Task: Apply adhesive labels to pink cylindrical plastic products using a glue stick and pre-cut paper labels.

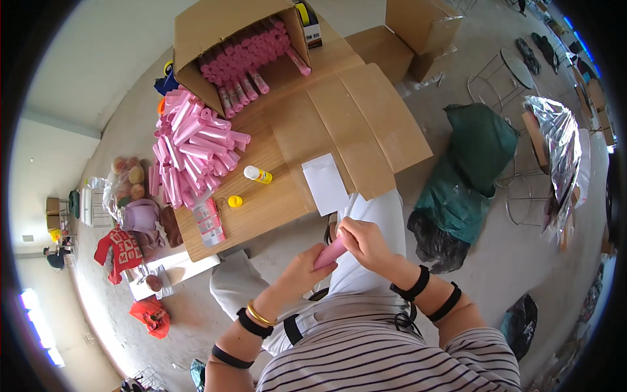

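Wooden tabletop [261, 209] carries a heap of pink rolls [189, 153]; more fill a cardboard box [215, 26]. One pink roll [328, 255] is gripped over the lap by left hand [304, 271] and right hand [366, 245], fingers clenched on it; much seemingly remains.

I see a wooden table [261, 209] ahead of me. At its 12 o'clock end an open cardboard box [222, 32] lies on its side, full of pink rolls [245, 55]. At 9 o'clock sits a loose pile of pink rolls [189, 153]. Near centre lie a glue stick [257, 174] and its yellow cap [235, 201]. At 3 o'clock lie flattened cardboard [356, 127] and white paper [324, 183].
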Available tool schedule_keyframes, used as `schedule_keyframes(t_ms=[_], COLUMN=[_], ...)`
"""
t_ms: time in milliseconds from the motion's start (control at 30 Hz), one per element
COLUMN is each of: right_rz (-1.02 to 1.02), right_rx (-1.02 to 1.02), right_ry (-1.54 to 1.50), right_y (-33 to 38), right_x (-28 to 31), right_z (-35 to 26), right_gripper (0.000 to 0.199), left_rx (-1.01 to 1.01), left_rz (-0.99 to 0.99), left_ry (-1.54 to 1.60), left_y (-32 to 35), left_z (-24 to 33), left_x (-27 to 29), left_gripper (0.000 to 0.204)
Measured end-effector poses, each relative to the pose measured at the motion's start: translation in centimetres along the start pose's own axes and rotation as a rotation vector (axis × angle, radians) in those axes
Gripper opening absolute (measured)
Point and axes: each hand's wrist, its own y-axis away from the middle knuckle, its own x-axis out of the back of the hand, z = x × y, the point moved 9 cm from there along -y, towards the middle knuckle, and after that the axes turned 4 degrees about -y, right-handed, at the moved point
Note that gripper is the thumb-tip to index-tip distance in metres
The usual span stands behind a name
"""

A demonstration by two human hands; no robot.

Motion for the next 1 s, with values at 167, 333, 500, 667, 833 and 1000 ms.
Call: schedule_keyframes(t_ms=[167, 333, 500, 667, 833, 1000], right_rz=[-0.044, -0.072, -0.253, -0.286, -0.304, -0.06], right_rx=[-0.042, -0.164, -0.139, -0.188, -0.334, -0.473], right_ry=[-0.008, -0.08, -0.287, -0.355, -0.397, -0.366], right_y=[0.3, 1.0, 1.4, 2.0, 2.8, 3.0], right_x=[0.9, 1.3, 1.5, 1.5, 1.8, 7.1], right_z=[0.2, 2.0, 0.4, 1.8, 3.5, 8.4], right_gripper=[0.017, 0.015, 0.016, 0.025, 0.021, 0.023], left_rx=[0.029, -0.141, 0.123, 0.078, 0.082, 0.113], left_rz=[-0.128, 0.024, -0.28, -0.376, -0.445, 0.046], left_ry=[-0.019, -0.159, 0.287, 0.488, 0.535, 0.474], left_y=[-0.4, -0.5, 0.0, -0.1, -0.8, -4.3], left_z=[0.5, 1.3, -1.2, -0.7, -0.9, -7.1], left_x=[-0.2, 0.1, -1.1, -1.0, -1.5, 0.4], left_gripper=[0.035, 0.036, 0.034, 0.036, 0.037, 0.036])
